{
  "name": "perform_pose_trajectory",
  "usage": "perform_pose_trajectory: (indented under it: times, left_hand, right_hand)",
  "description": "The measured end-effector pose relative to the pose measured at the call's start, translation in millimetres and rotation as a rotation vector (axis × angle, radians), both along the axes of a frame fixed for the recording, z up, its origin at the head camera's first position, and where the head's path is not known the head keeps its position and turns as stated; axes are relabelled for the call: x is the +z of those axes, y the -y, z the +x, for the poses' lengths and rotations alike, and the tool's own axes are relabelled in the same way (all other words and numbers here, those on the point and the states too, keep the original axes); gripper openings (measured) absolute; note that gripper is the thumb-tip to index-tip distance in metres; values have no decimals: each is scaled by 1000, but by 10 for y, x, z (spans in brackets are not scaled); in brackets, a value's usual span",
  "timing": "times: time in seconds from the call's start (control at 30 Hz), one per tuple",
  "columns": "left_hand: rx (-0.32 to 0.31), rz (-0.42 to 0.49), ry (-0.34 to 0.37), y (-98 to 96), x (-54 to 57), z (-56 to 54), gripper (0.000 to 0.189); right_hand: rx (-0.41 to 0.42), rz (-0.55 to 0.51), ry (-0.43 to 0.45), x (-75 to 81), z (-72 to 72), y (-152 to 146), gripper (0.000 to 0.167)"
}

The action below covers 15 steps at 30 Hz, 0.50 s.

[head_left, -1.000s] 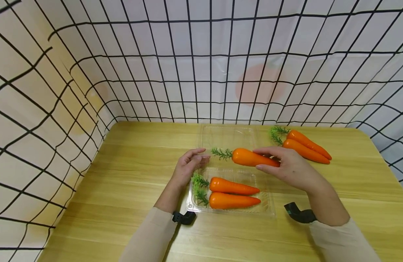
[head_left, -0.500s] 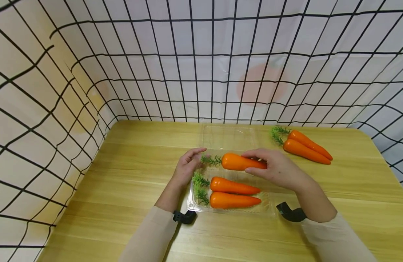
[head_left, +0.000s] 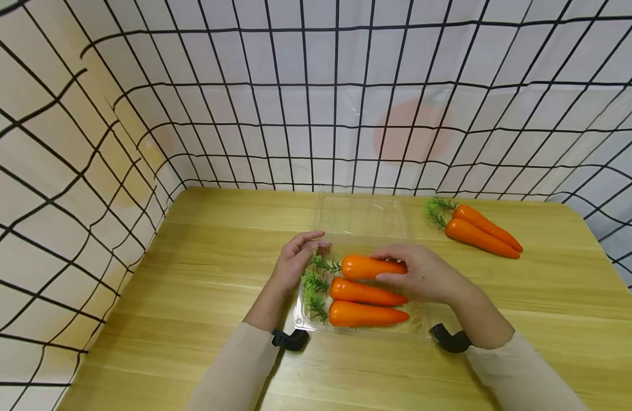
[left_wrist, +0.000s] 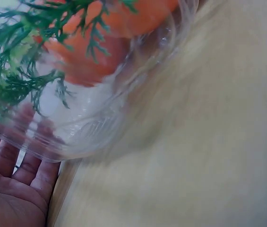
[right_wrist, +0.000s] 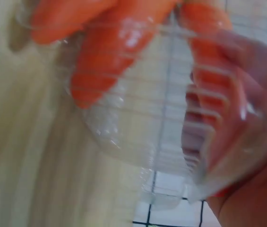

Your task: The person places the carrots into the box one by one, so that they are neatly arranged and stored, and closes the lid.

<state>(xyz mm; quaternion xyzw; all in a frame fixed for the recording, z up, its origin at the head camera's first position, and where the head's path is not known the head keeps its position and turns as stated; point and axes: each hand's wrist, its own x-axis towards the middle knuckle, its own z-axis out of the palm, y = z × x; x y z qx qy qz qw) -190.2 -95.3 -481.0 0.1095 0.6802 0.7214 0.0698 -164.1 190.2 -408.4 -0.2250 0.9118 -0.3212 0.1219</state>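
Observation:
My right hand [head_left: 424, 275] holds an orange carrot [head_left: 361, 266] by its narrow end, thumb on the near side and fingers on the far side. This carrot lies low over the far part of a clear plastic clamshell box [head_left: 299, 321], its green top pointing left. Nearer me in the box lie two more carrots [head_left: 367, 314], side by side, tips to the right. My left hand [head_left: 289, 264] is at the box's left side. In the left wrist view its fingers [left_wrist: 27, 168] extend behind the clear wall, touching it.
The clamshell's clear lid [head_left: 361, 217] lies folded back behind the box. Two loose carrots [head_left: 482, 235] rest on the wooden table [head_left: 213, 257] at the back right. Black wire grid [head_left: 306, 120] borders the table at the back and sides.
My right hand has brought the held carrot leftward and toward me, from over the back of the box down beside the other two. My left hand stays at the box's left side.

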Motion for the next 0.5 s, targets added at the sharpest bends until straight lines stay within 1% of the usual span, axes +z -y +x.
perform_pose_trajectory:
  times: [0.27,0.5]
  left_hand:
    - [-1,1,-8,2,-2,-5,38]
    - [-6,1,-4,5,-9,-12,37]
  right_hand:
    - [34,-1,-56,-74,-14,81,38]
    - [52,27,-50,-104,-38,125,38]
